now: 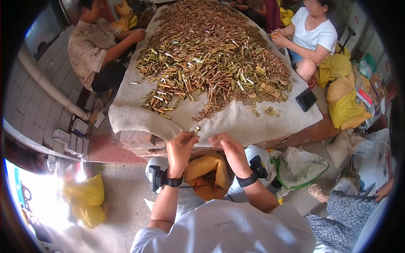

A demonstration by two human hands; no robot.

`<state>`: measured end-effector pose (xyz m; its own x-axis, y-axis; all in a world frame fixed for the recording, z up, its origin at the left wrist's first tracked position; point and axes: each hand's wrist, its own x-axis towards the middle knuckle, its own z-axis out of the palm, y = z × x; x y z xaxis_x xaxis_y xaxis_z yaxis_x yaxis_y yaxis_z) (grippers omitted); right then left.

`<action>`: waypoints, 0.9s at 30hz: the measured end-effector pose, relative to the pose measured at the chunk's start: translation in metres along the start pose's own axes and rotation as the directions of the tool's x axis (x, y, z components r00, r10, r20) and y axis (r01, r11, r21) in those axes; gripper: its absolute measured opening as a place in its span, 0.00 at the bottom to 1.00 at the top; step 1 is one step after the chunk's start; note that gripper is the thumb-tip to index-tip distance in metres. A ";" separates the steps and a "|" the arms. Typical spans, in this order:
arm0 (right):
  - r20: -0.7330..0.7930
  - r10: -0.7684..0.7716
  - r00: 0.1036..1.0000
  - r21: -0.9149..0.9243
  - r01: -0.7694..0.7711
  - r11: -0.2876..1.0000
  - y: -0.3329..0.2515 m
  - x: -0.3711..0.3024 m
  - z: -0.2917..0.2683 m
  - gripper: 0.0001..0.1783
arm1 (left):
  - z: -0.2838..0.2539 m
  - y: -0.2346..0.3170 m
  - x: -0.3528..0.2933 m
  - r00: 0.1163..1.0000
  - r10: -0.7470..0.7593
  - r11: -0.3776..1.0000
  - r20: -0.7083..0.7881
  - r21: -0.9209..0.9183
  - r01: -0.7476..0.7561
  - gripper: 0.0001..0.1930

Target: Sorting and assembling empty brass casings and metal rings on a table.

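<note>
My left hand (180, 151) is closed, thumb and fingers pinching a short gold-coloured metal bolt (197, 130) that points up, its wider end at the top. Just to its right, my right hand (231, 151) hovers with its fingers turned toward the bolt. Those fingers are blurred, and whether anything small lies between them cannot be made out. Both hands are over the near edge of a cloth-covered table (147, 118). A big heap of brass-coloured metal sleeves or bolts (194, 63) covers it, with loose washers (270, 110) along the heap's near right side.
An open yellow sack (206, 166) sits between my knees. A black phone (306, 100) lies at the table's right corner. People sit at the left (95, 46) and right (314, 33) sides. Yellow bags (348, 105), a white sack (299, 168) and small boxes (76, 141) stand around.
</note>
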<state>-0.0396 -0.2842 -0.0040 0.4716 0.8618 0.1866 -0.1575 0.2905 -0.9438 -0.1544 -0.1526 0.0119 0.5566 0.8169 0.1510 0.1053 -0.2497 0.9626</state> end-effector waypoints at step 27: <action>0.080 0.175 0.981 -0.500 -0.113 0.859 0.038 -0.016 -0.006 0.09 | -0.010 -0.028 0.137 0.948 0.272 0.419 0.162 0.868 -0.269 0.13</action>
<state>-0.0478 -0.2891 -0.0443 0.3659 0.9298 0.0395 0.2450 -0.0553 -0.9679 -0.0895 -0.0287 0.0083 0.6902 0.6225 0.3691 0.6095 -0.7749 0.1672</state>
